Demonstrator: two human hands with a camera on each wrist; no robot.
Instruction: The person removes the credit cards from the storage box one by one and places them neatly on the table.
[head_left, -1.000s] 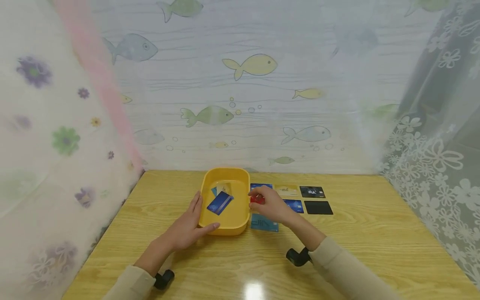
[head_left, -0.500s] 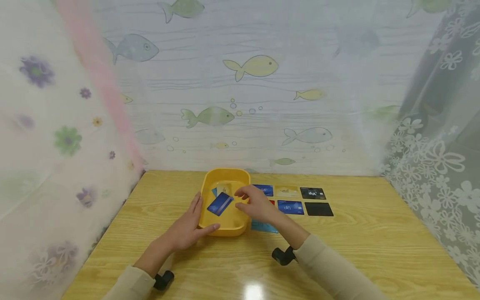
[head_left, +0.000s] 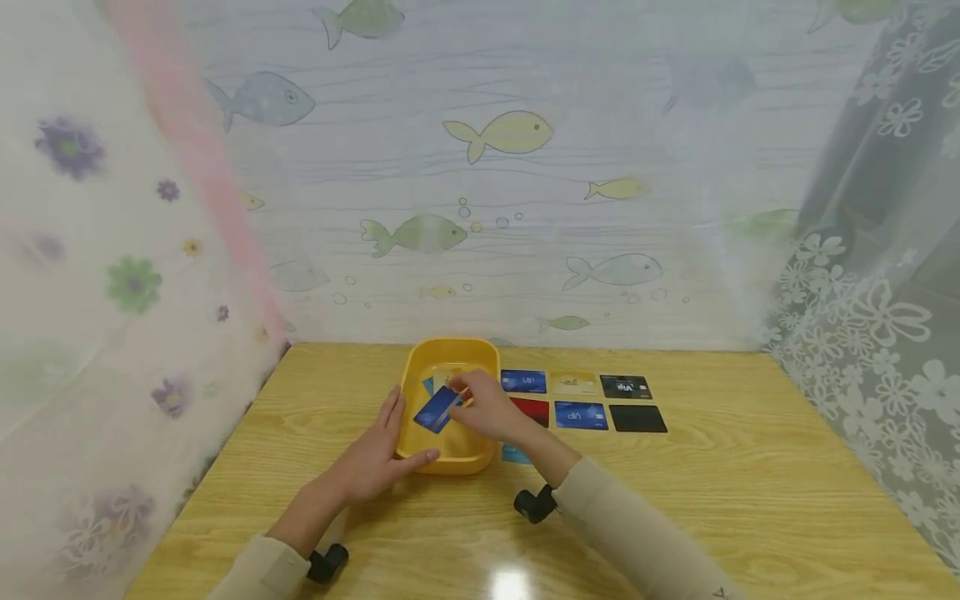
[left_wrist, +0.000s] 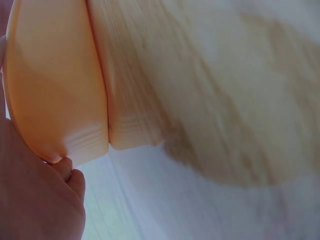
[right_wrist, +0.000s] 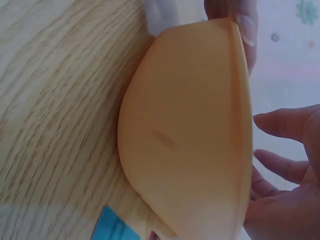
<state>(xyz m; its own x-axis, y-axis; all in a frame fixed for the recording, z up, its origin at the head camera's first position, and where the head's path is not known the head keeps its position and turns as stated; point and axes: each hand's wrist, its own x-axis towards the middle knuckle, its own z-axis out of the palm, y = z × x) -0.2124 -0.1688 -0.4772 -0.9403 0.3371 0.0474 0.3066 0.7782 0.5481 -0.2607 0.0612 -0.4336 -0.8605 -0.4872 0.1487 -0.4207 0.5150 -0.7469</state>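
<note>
A yellow plastic bin (head_left: 453,467) stands on the table with several cards inside. My left hand (head_left: 367,462) holds its near left corner, thumb over the front rim and fingers along the outer left side. Over the bin, my right hand (head_left: 491,408) has its fingertips at the right end of a dark blue card (head_left: 430,414). The right wrist view shows that thumb and fingers spread apart behind the bin's rim. A gold card (head_left: 442,375) and a light blue card (head_left: 428,384) lie partly beneath the dark blue one.
Right of the bin, cards lie in rows: blue (head_left: 523,382), gold (head_left: 573,383), black (head_left: 626,387), red (head_left: 532,412), blue VIP (head_left: 581,416) and plain black (head_left: 637,418). A light blue card (right_wrist: 114,227) lies nearer me. A fish-patterned curtain (head_left: 517,208) hangs behind the table.
My right hand has moved left from above the red card into the bin, reaching the dark blue card. The red and blue VIP cards now show more. The left hand stays put.
</note>
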